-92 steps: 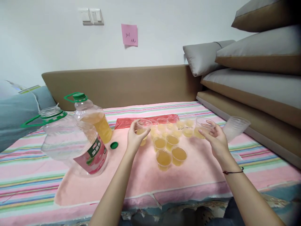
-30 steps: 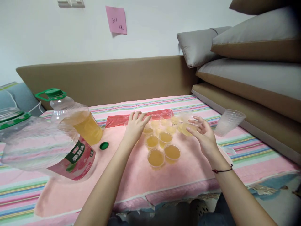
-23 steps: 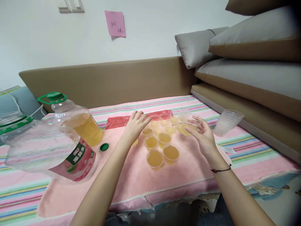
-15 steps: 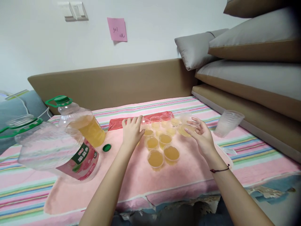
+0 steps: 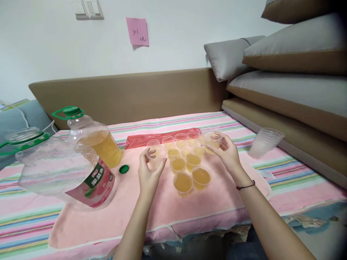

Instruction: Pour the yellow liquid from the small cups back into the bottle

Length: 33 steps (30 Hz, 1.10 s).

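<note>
Striped cloth (image 5: 295, 174), left fingers (image 5: 143, 157), right fingers (image 5: 223, 139) — curled round cups (image 5: 156, 158)

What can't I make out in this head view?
In the head view:
- Part of the cup in the right hand: behind its thumb.
- Bases of the back-row cups: behind nearer cups.
- Cup count in the tilted stack: clear walls blur together.
- Dark marks on a rear cup: too small to read.
- Nearer bottle's green handle: cut off by the left edge.
</note>
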Tool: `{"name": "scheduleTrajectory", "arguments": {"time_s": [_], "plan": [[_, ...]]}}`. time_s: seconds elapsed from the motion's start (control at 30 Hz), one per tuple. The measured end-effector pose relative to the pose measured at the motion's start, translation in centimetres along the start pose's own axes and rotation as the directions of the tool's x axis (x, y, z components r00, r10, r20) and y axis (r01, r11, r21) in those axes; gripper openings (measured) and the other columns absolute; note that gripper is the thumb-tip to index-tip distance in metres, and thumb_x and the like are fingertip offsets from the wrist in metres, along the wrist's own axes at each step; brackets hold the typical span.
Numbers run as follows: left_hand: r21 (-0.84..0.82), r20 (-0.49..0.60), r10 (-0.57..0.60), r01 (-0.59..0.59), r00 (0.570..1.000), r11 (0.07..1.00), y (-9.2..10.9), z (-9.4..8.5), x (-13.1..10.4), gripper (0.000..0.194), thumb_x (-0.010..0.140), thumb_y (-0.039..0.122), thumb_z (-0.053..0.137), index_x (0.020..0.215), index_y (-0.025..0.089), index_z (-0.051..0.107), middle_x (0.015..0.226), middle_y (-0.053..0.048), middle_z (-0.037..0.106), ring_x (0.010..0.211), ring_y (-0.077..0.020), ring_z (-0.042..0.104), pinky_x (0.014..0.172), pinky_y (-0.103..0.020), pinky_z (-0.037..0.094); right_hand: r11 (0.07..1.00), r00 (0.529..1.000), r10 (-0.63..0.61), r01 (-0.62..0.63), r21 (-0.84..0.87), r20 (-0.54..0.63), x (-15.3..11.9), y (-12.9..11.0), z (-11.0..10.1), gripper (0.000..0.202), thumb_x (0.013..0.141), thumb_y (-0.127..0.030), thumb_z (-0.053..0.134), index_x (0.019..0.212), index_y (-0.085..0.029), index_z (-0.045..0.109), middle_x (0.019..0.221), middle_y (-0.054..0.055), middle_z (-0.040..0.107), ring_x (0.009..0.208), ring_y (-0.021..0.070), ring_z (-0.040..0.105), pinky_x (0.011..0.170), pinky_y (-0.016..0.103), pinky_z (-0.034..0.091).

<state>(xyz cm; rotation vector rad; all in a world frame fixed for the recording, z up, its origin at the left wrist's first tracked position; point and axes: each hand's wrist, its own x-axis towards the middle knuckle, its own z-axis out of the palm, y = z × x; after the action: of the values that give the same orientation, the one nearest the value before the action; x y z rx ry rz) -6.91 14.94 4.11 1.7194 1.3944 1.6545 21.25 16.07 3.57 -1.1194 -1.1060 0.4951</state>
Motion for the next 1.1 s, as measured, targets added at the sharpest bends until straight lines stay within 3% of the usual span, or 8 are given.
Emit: {"name": "scheduleTrajectory", "arguments": {"time_s": [0.27, 0.5, 0.87, 1.1], "plan": [[-0.028, 0.016, -0.061, 0.061, 0.998, 0.998, -0.5, -0.5, -0.9, 0.059, 0.075, 0.036, 0.077, 0.127, 0.025, 0.049, 0.116, -0.009, 0.067, 0.106, -0.0244, 0.066, 0.095, -0.042, 0.05, 0.96, 0.989, -0.123, 0.139, -0.245, 0.078, 1.9, 1.3, 1.3, 0.068, 0.063, -0.044, 0.085, 0.124, -0.023, 0.064, 0.118, 0.009, 0.068, 0.111, 0.0299, 0.061, 0.103, 0.05, 0.044], [-0.087, 0.019, -0.127, 0.128, 0.992, 0.988, -0.5, -0.9, -1.2, 0.06, 0.074, 0.035, 0.077, 0.127, 0.024, 0.049, 0.119, -0.01, 0.067, 0.103, -0.0243, 0.066, 0.095, -0.044, 0.051, 0.891, 0.959, -0.247, 0.281, -0.356, 0.139, 2.4, 2.1, 2.2, 0.057, 0.068, -0.04, 0.079, 0.122, -0.023, 0.067, 0.12, 0.008, 0.068, 0.109, 0.0304, 0.061, 0.099, 0.05, 0.047], [-0.161, 0.035, -0.217, 0.22, 0.976, 0.962, -0.6, -1.0, -1.2, 0.06, 0.075, 0.038, 0.078, 0.126, 0.025, 0.051, 0.123, -0.011, 0.065, 0.107, -0.0257, 0.066, 0.093, -0.043, 0.052, 0.728, 0.901, -0.337, 0.433, -0.531, 0.273, 2.3, 2.0, 2.2, 0.051, 0.075, -0.028, 0.07, 0.126, -0.028, 0.066, 0.121, 0.007, 0.066, 0.109, 0.0323, 0.059, 0.098, 0.051, 0.045], [-0.178, 0.047, -0.241, 0.246, 0.969, 0.953, -0.4, -1.1, -1.2, 0.061, 0.074, 0.041, 0.078, 0.126, 0.023, 0.051, 0.122, -0.011, 0.065, 0.11, -0.0278, 0.065, 0.095, -0.045, 0.05, 0.58, 0.86, -0.404, 0.504, -0.64, 0.311, 2.3, 2.2, 2.4, 0.049, 0.076, -0.026, 0.065, 0.125, -0.024, 0.066, 0.114, 0.009, 0.066, 0.105, 0.0316, 0.059, 0.094, 0.05, 0.045]]}}
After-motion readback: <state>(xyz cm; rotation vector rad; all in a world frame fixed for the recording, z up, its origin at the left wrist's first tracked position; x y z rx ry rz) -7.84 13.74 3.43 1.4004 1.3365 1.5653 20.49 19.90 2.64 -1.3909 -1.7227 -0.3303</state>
